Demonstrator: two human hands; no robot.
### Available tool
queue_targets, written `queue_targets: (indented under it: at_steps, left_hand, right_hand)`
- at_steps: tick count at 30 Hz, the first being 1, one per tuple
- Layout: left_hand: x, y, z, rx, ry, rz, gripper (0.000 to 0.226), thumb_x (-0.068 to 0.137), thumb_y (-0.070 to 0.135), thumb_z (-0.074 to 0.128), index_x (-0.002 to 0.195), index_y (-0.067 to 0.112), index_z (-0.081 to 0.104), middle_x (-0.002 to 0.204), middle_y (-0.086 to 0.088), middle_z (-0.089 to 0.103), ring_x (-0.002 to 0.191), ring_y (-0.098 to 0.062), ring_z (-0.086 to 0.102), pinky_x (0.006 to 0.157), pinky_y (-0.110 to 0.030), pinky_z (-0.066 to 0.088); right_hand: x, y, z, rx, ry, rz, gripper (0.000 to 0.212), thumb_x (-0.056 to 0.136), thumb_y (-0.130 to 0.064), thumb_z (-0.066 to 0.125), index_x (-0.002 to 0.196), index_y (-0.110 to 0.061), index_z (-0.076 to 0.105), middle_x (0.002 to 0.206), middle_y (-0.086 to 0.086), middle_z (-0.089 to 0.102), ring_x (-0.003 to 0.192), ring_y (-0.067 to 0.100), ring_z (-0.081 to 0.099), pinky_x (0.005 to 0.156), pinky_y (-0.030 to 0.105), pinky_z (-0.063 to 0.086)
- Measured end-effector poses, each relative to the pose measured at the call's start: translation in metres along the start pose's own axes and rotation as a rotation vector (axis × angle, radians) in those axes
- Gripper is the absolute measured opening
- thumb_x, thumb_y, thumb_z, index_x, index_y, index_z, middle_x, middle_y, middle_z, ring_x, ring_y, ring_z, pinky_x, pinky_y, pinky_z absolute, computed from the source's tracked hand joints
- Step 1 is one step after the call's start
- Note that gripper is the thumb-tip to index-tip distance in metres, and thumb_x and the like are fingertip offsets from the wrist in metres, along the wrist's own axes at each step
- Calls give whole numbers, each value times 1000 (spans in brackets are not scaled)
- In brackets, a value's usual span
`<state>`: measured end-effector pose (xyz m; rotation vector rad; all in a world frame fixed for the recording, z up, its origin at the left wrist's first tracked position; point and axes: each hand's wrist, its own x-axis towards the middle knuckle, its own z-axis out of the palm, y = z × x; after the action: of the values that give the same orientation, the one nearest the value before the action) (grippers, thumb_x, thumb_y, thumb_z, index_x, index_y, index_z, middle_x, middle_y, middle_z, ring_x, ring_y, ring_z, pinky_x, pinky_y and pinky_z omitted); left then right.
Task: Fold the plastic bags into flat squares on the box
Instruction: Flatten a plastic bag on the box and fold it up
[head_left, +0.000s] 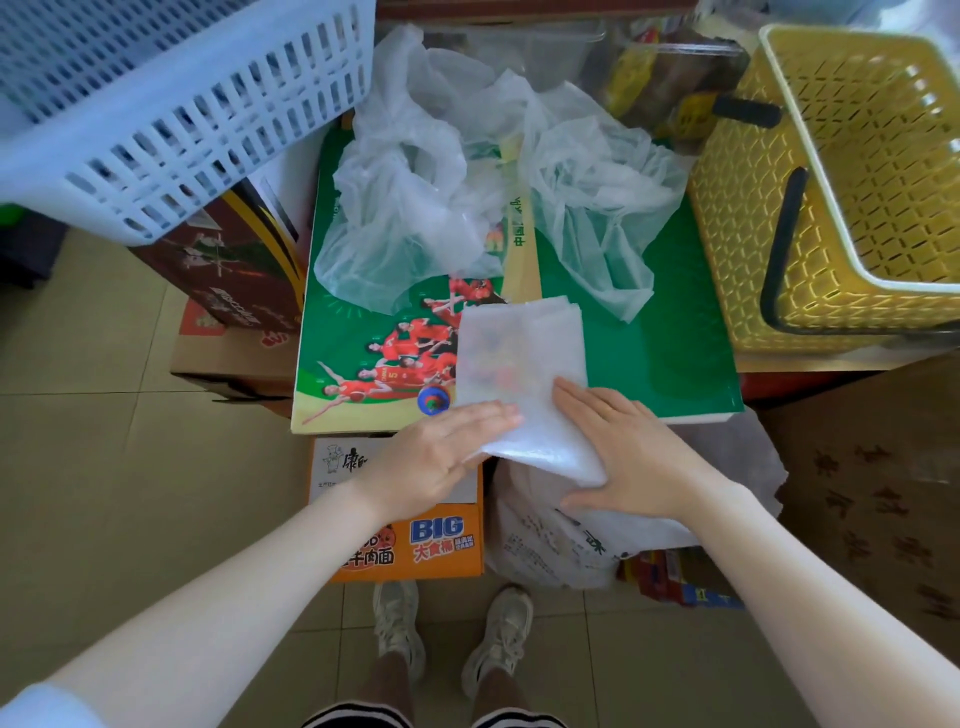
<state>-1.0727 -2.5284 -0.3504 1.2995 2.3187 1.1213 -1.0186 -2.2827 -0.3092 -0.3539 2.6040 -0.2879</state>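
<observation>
Because the folded bag (519, 364) must stay flat on the box (649, 353), my left hand (441, 457) and right hand (623, 447) press it with straight fingers (gripping nothing).

Translucent white plastic bags (415, 197) lie on a green printed cardboard box (649, 353) showing red-uniformed players. A yellow lattice plastic basket (857, 171) sits beside a white slotted plastic crate (171, 104).

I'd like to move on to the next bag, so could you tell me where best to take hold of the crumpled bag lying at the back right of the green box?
Pinch the crumpled bag at its loose near corner, coming from the near side. That tip lies apart on bare green box, probably easiest for fingers.
</observation>
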Motion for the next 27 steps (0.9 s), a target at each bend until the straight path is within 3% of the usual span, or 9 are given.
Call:
queue_targets:
  at_steps: [5,7,9,12,16,20,23,25,27]
  left_hand:
    - [8,-1,5,-52,145,-319,51,82,-4,59,129,12,49,127,-9,56,113,-17,52,94,-30,44]
    - [15,0,5,-96,262,-363,20,90,11,55,109,8,61,102,-11,66,86,-19,61,75,-33,49]
    - [22,2,4,-128,323,-469,28,94,27,48,90,2,61,78,-16,62,64,-21,53,60,-30,40]
    - [33,6,1,-192,406,-585,24,94,23,50,83,3,56,72,-10,60,64,-21,53,56,-24,37]
    - [49,2,1,-78,422,-678,26,96,23,45,84,3,57,73,-11,63,63,-28,55,55,-40,40]
    - [62,-1,-5,58,387,-758,28,97,21,41,79,3,54,61,-5,51,55,-23,46,49,-34,29]
    - [64,5,-8,212,386,-752,22,92,16,50,113,9,48,76,-6,59,64,-25,56,53,-36,44]
    - [62,3,-5,416,353,-662,62,82,8,60,136,9,31,109,-13,58,92,-29,58,75,-41,50]
    - [67,2,-4,567,284,-464,66,76,0,57,138,5,35,137,-23,41,121,-39,44,100,-48,37]
  right_hand:
    - [2,6,12,279,208,21,67,81,-18,66,141,-16,36,149,-3,34,134,19,32,109,25,25]
    - [4,7,9,428,292,78,49,82,-13,66,129,-15,53,134,-1,53,122,18,47,97,20,32]
    - [6,2,3,651,366,171,27,86,-13,63,112,-19,62,102,-5,66,91,13,59,75,19,40]
    - [20,-2,-5,848,489,321,3,91,-18,55,93,-20,57,75,-12,57,67,7,51,59,19,37]
    - [50,-3,-8,680,508,487,30,98,-29,39,77,-8,44,65,1,45,64,24,42,52,33,25]
    - [69,-1,-16,416,420,574,28,100,-30,30,83,-9,37,73,7,46,69,29,45,55,34,28]
    - [78,0,-21,304,381,601,25,101,-31,26,86,-12,35,80,9,49,71,29,44,55,32,28]
    - [83,-1,-23,249,363,613,25,101,-30,24,87,-13,35,84,11,52,72,29,45,58,32,31]
    - [89,-2,-26,211,334,617,25,101,-27,24,89,-11,38,91,14,56,78,32,49,62,33,33]
